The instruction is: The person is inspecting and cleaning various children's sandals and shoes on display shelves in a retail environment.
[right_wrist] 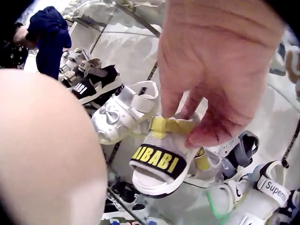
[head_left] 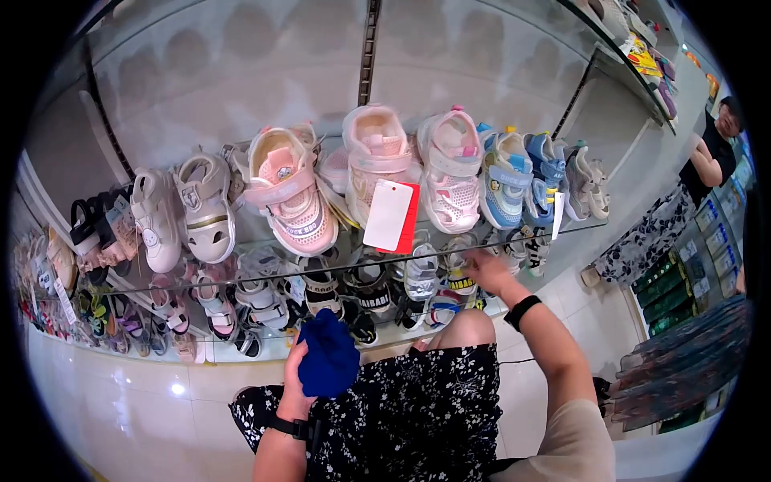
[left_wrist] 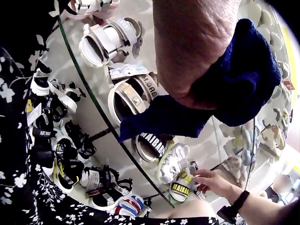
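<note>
Two hands are busy by the shoes. The right arm reaches out, with a black band [head_left: 523,312] on its wrist. The right hand [right_wrist: 213,70] points down, and its fingers are bent and close together, pinching the yellow strap of a white MAIBABI sandal [right_wrist: 157,161]. That sandal is at the lower glass shelf [left_wrist: 101,115], toe facing out, just beside a white bow sandal [right_wrist: 124,115]. I cannot tell if it is lifted. The left arm comes up in front of the black flowery skirt [head_left: 418,402]. The left hand [head_left: 295,371] holds a bunched dark blue cloth [head_left: 331,353]. The cloth hides most of its fingers, so I cannot tell how far they bend.
</note>
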Motion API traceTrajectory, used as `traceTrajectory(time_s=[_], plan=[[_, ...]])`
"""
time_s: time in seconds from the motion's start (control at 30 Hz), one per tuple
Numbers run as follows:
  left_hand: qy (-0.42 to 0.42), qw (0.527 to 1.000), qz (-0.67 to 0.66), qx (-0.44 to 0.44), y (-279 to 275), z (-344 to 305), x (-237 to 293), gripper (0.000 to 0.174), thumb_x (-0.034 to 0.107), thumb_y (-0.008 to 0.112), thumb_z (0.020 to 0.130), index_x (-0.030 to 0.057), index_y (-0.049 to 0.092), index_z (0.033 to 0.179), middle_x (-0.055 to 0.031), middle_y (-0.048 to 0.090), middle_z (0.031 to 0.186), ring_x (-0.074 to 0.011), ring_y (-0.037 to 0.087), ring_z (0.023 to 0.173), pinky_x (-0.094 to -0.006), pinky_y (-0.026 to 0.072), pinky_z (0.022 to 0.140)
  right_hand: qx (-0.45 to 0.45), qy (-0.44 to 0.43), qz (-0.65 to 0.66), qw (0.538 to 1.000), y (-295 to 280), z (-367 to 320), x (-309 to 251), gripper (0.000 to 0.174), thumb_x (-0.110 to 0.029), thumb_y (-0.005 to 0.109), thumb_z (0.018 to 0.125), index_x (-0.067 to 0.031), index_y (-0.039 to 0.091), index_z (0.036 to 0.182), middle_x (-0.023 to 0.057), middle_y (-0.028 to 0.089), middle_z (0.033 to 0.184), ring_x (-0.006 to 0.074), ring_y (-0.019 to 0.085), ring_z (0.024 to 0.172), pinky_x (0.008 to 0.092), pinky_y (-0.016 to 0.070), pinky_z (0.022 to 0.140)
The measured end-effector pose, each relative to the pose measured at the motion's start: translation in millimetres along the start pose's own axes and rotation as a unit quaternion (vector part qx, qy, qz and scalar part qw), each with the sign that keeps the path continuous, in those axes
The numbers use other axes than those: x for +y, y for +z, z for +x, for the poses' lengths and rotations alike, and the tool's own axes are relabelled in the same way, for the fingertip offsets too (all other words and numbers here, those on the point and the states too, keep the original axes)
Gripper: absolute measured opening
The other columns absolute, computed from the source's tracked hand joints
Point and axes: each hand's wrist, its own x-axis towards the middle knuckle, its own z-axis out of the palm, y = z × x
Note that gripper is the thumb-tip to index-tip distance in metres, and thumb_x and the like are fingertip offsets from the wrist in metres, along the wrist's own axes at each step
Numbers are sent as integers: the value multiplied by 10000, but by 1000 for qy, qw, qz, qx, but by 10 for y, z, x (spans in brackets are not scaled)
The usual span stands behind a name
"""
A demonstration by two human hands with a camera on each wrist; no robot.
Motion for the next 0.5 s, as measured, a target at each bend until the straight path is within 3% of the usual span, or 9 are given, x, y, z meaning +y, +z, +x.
traceTrajectory(time_s=[0.03, 0.13, 0.27, 0.5], plan=[[3, 1000, 6, 5, 21, 1, -8, 531, 339, 432, 899, 61, 409, 1351, -121, 518, 1279, -275, 508, 1152, -411, 373, 1017, -24, 17, -33, 999, 5, -33, -74, 408, -245, 623, 799, -137, 528, 1182, 173, 602, 1055, 359, 591, 947, 426, 479, 809], [6, 1000, 19, 11, 80, 26, -34, 529, 339, 435, 899, 56, 416, 1345, -122, 521, 1276, -274, 508, 1153, -412, 377, 1015, 32, 26, -22, 999, 181, -87, -60, 458, -210, 637, 791, -117, 473, 1209, 186, 602, 1035, 359, 591, 945, 437, 477, 801], [-9, 1000, 18, 14, -21, 64, -65, 528, 336, 443, 895, 55, 420, 1341, -121, 516, 1284, -273, 504, 1161, -415, 379, 1013, 119, 10, 9, 993, 302, -172, 63, 419, -176, 643, 786, -83, 474, 1158, 192, 615, 977, 389, 601, 877, 458, 482, 756], [2, 999, 38, 19, 165, 59, -50, 529, 339, 457, 883, 59, 434, 1331, -123, 524, 1273, -277, 512, 1148, -412, 383, 1010, 100, 35, 106, 989, 240, -236, 247, 326, -154, 667, 775, -75, 482, 1031, 198, 621, 865, 403, 591, 837, 461, 462, 693]])
